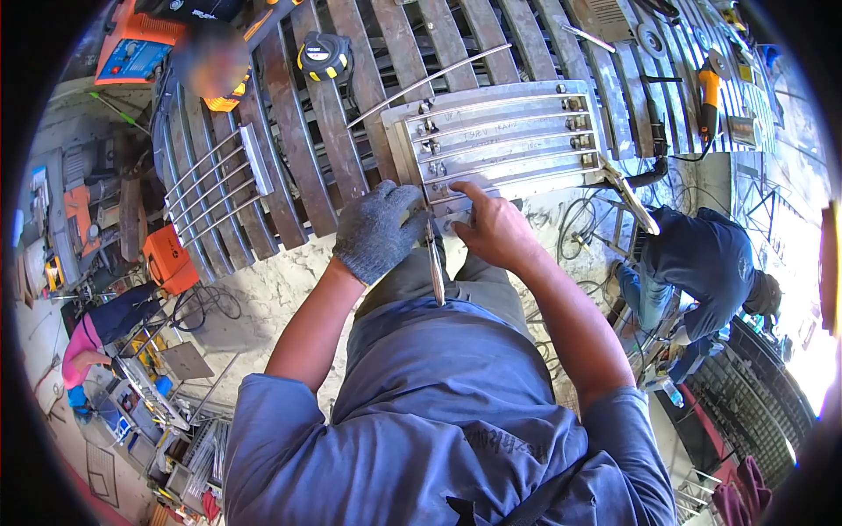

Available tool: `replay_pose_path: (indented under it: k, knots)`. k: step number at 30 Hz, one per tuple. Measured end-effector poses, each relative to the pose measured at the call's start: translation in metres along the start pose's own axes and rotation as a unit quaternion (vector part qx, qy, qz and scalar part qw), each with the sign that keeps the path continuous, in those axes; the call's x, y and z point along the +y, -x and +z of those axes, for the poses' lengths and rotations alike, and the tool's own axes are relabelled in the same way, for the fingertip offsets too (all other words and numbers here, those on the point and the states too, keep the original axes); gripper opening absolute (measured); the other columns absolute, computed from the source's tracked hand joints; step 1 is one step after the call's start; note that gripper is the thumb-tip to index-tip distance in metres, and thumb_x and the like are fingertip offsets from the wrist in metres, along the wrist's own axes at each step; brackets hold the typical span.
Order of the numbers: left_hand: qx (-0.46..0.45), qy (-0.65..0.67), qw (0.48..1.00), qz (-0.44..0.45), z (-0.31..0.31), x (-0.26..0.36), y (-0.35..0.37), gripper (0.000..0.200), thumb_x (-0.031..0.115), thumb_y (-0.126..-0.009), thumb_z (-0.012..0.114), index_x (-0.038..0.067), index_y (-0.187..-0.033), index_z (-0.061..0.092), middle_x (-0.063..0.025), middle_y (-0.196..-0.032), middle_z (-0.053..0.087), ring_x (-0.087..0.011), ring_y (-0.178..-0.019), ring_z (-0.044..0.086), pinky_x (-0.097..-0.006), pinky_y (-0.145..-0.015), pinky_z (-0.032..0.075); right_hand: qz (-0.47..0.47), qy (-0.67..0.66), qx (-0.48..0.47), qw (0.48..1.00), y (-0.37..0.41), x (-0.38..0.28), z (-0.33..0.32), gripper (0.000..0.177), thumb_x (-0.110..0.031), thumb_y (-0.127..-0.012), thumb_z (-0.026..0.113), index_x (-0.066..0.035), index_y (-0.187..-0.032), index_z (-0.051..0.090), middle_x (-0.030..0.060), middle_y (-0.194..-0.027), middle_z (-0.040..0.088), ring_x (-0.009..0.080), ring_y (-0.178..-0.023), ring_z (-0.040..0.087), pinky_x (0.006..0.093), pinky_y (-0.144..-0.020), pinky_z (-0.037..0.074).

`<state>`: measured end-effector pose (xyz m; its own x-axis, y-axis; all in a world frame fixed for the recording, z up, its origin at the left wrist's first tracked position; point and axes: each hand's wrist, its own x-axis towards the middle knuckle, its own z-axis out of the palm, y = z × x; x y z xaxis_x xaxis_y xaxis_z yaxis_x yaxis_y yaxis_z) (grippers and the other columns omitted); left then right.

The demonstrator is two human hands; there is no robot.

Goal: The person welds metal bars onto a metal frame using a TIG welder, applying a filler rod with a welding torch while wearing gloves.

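My left hand (379, 230), in a grey knit glove, is at the near left corner of a flat metal plate (574, 180). Its fingers are curled, and what they hold is hidden. A silver locking clamp (436, 270) hangs at that corner beside the fingertips. My right hand (498, 230) is bare, with the index finger stretched toward the frame's corner and the thumb apart. Several parallel metal rods (517, 156) lie across the plate between small bolted holders (574, 123). A second clamp (633, 197) grips the plate's right corner.
The slatted steel bench (329, 140) bears a rod grille (215, 188), a tape measure (324, 56), a loose rod (430, 83) and an orange angle grinder (709, 92). A co-worker (702, 272) bends down at the right. An orange case (171, 260) stands left, with cables (206, 307) on the floor.
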<state>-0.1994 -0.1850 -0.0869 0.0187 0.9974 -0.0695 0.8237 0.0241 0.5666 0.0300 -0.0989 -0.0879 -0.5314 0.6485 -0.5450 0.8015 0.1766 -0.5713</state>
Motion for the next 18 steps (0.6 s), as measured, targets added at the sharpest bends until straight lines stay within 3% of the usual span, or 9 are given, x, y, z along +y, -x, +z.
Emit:
replay_pose_path:
  k: [5, 8, 9, 12, 15, 18]
  knots:
    - [0.004, 0.023, 0.999, -0.037, -0.008, 0.0, -0.002, 0.026, 0.029, -0.097, 0.079, 0.014, -0.118, 0.075, -0.0129, -0.103, 0.072, -0.0378, -0.094, 0.075, -0.0491, -0.078, 0.06, 0.018, -0.005, 0.039, 0.999, 0.013, 0.006, -0.014, 0.062, -0.019, -0.096, 0.078, -0.013, -0.153, 0.057, 0.0185, -0.081, 0.074, 0.0394, -0.082, 0.077, 0.0515, -0.078, 0.059]
    - [0.122, 0.027, 0.992, 0.003, -0.004, -0.021, -0.012, 0.023, 0.025, -0.099, 0.076, 0.014, -0.119, 0.075, -0.0133, -0.107, 0.073, -0.0383, -0.096, 0.074, -0.0481, -0.081, 0.061, 0.028, -0.018, 0.063, 0.997, 0.039, 0.016, -0.041, 0.058, -0.017, -0.096, 0.079, -0.012, -0.151, 0.06, 0.0168, -0.078, 0.071, 0.0371, -0.077, 0.075, 0.0488, -0.074, 0.058]
    - [0.109, 0.061, 0.991, -0.042, -0.007, -0.026, -0.017, 0.021, 0.02, -0.102, 0.071, 0.012, -0.122, 0.073, -0.0155, -0.113, 0.073, -0.041, -0.099, 0.073, -0.0492, -0.085, 0.061, 0.027, -0.021, 0.083, 0.996, 0.049, 0.024, -0.049, 0.057, -0.016, -0.096, 0.079, -0.012, -0.15, 0.061, 0.0161, -0.077, 0.07, 0.0363, -0.075, 0.074, 0.0477, -0.073, 0.057]
    - [0.195, 0.001, 0.981, 0.015, -0.015, -0.047, -0.052, 0.022, 0.016, -0.104, 0.065, 0.009, -0.124, 0.071, -0.0176, -0.116, 0.072, -0.0435, -0.105, 0.072, -0.0512, -0.09, 0.06, 0.032, -0.009, 0.126, 0.992, 0.081, 0.047, -0.075, 0.055, -0.012, -0.096, 0.08, -0.012, -0.148, 0.063, 0.0147, -0.076, 0.068, 0.0333, -0.07, 0.07, 0.0442, -0.07, 0.055]
    - [0.2, -0.007, 0.98, 0.0, -0.022, -0.051, -0.098, 0.019, 0.014, -0.106, 0.062, 0.004, -0.119, 0.072, -0.0221, -0.12, 0.072, -0.0449, -0.11, 0.071, -0.0523, -0.095, 0.058, 0.072, 0.017, 0.135, 0.988, 0.11, 0.063, -0.101, 0.055, -0.012, -0.096, 0.08, -0.011, -0.148, 0.063, 0.0135, -0.076, 0.068, 0.0292, -0.07, 0.07, 0.0425, -0.069, 0.055]
    - [0.157, -0.037, 0.986, 0.047, -0.003, -0.079, -0.155, 0.021, 0.016, -0.102, 0.065, 0.002, -0.117, 0.071, -0.0239, -0.116, 0.074, -0.0464, -0.108, 0.072, -0.0528, -0.096, 0.057, 0.079, 0.048, 0.157, 0.983, 0.134, 0.085, -0.124, 0.054, -0.011, -0.095, 0.081, -0.011, -0.146, 0.064, 0.0114, -0.076, 0.068, 0.0266, -0.068, 0.068, 0.042, -0.068, 0.054]
